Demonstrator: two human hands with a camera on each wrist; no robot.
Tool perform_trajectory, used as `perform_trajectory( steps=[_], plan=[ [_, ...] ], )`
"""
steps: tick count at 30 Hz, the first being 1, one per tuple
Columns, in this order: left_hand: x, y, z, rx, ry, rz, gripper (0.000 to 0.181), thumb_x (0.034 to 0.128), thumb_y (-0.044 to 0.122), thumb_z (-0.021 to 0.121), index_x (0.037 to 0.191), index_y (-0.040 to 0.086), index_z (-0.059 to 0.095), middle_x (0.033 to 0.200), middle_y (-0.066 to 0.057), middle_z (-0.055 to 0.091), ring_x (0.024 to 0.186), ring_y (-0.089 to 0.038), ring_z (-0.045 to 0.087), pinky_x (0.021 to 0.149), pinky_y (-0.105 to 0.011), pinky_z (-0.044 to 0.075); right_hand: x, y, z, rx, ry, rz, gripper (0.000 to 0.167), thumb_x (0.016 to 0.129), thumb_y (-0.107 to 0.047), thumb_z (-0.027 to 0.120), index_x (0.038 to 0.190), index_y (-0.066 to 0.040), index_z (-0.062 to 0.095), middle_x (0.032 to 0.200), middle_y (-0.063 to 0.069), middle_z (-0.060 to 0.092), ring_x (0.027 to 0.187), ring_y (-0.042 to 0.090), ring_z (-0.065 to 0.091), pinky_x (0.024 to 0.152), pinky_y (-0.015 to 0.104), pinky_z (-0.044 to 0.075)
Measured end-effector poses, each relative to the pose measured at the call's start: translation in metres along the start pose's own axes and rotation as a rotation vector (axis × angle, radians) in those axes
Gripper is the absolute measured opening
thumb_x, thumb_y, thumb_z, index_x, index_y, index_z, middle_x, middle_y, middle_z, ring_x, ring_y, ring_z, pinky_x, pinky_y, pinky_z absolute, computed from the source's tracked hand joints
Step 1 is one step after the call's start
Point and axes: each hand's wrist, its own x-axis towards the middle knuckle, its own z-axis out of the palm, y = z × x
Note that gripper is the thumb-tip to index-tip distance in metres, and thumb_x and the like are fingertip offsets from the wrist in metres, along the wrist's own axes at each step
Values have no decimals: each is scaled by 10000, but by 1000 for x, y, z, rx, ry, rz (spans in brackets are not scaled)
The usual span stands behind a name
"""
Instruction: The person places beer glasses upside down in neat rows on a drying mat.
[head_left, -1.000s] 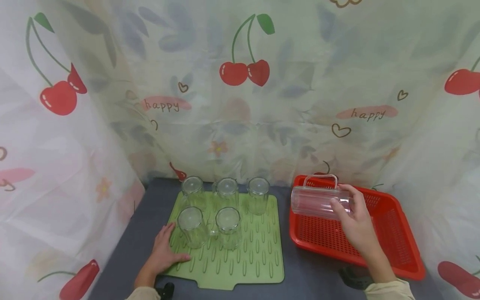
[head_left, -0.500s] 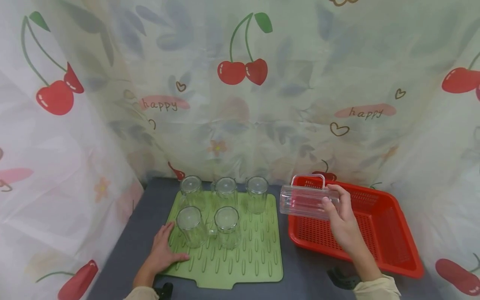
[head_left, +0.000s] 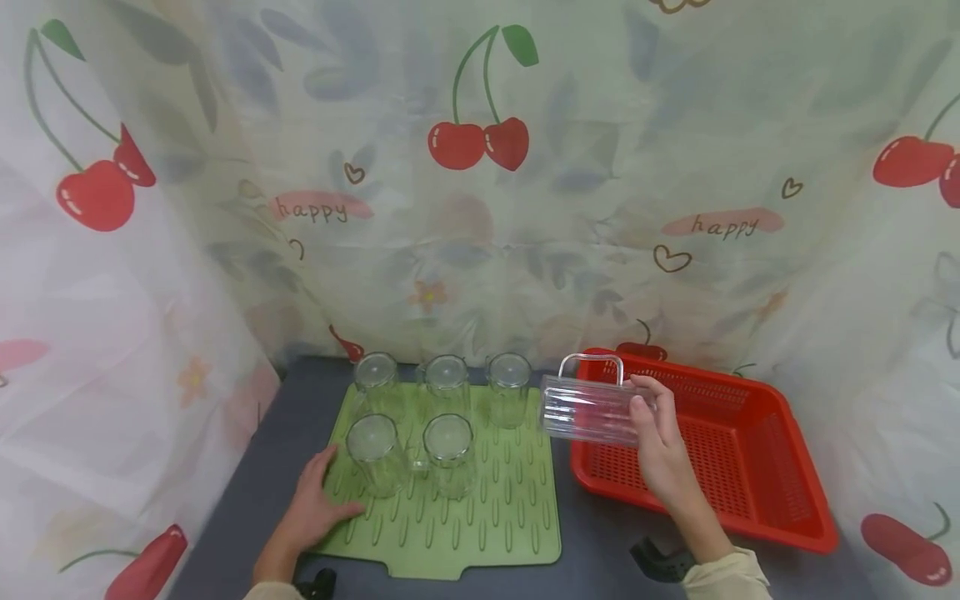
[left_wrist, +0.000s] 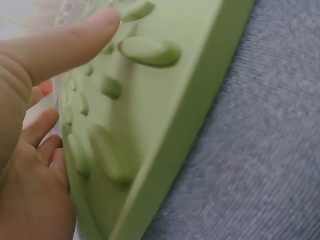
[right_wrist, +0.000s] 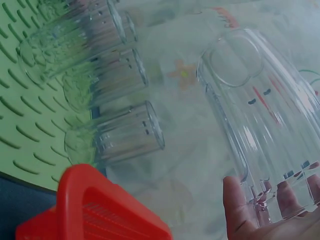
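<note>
My right hand (head_left: 662, 450) grips a clear mug (head_left: 585, 412) by one end, thumb on the near side. The mug lies sideways in the air over the left part of the red basket, its handle toward the back. Several similar clear mugs (head_left: 450, 467) stand in two rows on a green ridged drying mat (head_left: 517, 517). My left hand (head_left: 311, 508) rests at the mat's left edge with fingers spread and thumb on top. In the left wrist view its thumb (left_wrist: 70, 45) lies over the ridges. The right wrist view shows fingertips (right_wrist: 235, 202) around the held mug's end.
A red perforated basket (head_left: 808, 479) stands on the right side of the grey cloth (head_left: 258, 500). A patterned curtain (head_left: 570, 208) hangs behind and on both sides. Ridges at the mat's right and front show without mugs on them.
My right hand has carried the mug left, from over the basket toward the mat's right edge. The left hand stays at the mat's edge, and the whole view has shifted slightly.
</note>
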Motion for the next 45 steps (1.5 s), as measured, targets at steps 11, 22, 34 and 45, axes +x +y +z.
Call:
perform_trajectory(
  steps=[11,22,34,45],
  plan=[
    [-20,13,-28,-84,41,-21,1271,792,394,881,1661,186,-23,1675,-303,39,1529,-555,78,1163,-756,231,-1,6,11,14,-17,15,435,1119,-332,365,1506,-157,270,1459,91,425,1161,223,537,899,189,529],
    [-40,54,-54,-73,165,131,1344,726,357,932,1657,279,-34,1664,-303,72,1502,-571,133,1095,-784,256,-2,13,19,132,-35,43,474,1124,-354,334,1513,-93,261,1385,68,461,1103,151,592,878,198,560],
    [-53,122,-55,-129,430,510,1199,707,90,935,1633,317,209,1659,-126,264,1505,-180,273,1129,-18,209,-4,24,34,269,-82,35,402,1131,-320,323,1474,-113,291,1339,126,505,1039,153,660,854,254,597],
    [-52,181,-24,-106,340,756,1078,764,113,898,1630,177,259,1655,-96,312,1522,-147,287,1207,-139,263,-2,29,51,441,-105,62,356,1128,-377,312,1420,-174,338,1265,-9,581,1026,100,683,865,270,604]
  ],
)
